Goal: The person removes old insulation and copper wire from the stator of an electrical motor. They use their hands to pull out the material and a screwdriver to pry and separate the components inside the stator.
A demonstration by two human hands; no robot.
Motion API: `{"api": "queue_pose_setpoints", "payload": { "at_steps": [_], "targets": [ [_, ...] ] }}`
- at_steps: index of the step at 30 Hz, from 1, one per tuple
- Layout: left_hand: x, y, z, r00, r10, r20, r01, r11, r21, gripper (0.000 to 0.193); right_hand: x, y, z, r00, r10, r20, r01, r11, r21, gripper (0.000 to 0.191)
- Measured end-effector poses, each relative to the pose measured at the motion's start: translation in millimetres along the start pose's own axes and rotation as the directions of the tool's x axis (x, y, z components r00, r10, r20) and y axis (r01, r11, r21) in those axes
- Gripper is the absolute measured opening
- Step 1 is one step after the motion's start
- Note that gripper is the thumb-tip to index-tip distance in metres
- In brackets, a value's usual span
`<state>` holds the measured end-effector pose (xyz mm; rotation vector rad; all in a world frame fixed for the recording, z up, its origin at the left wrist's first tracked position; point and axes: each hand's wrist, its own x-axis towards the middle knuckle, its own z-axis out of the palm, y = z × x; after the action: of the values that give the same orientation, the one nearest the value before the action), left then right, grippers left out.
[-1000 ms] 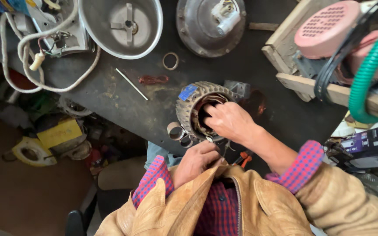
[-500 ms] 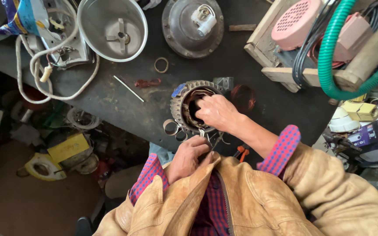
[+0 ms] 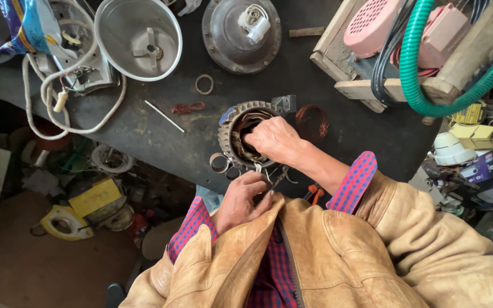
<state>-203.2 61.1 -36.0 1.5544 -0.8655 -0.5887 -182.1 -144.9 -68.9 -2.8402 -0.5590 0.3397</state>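
We note the right hand [image 3: 275,140] gripping the heavy, rigid stator [image 3: 245,134] by its bore, left hand [image 3: 245,197] closed on pliers [image 3: 278,179].

A round motor ring [image 3: 241,134] sits on the table [image 3: 144,137], near its front edge. The right hand [image 3: 275,140] rests on the ring, with fingers inside it. The left hand [image 3: 243,199] is just in front of the ring, off the table edge. A wire coil [image 3: 312,121] lies just right of the ring. Far behind it sits a round cover [image 3: 223,40]. A bowl [image 3: 138,37] is left of the cover. A thin rod [image 3: 165,116] lies between the bowl and the ring.
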Motion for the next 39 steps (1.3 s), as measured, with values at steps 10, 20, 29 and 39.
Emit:
{"api": "queue_pose_setpoints", "payload": {
  "at_steps": [10,20,29,39],
  "targets": [
    [-0.9,2.8,-1.2,1.000,-0.016,0.006,0.016,1.000,0.019,0.014,-1.6,0.0,-3.0,0.999,-0.006,0.031,0.005,0.999,0.033,0.009],
    [-1.0,1.4,-0.9,0.999,-0.038,0.036,0.036,0.998,0.060,0.017,-5.8,-5.8,-6.9,0.999,0.043,0.011,-0.043,0.998,0.040,0.009],
    [-1.2,1.5,0.5,0.997,-0.069,0.040,0.066,0.996,0.061,0.020,-8.5,1.4,-12.1,0.997,-0.030,0.065,0.026,0.998,0.049,0.011],
    [-0.5,-0.1,6.3,0.998,-0.053,0.033,0.050,0.995,0.088,0.016,-15.8,-2.4,-10.6,0.997,0.021,0.071,-0.023,0.999,0.032,0.011]
  ]
}}
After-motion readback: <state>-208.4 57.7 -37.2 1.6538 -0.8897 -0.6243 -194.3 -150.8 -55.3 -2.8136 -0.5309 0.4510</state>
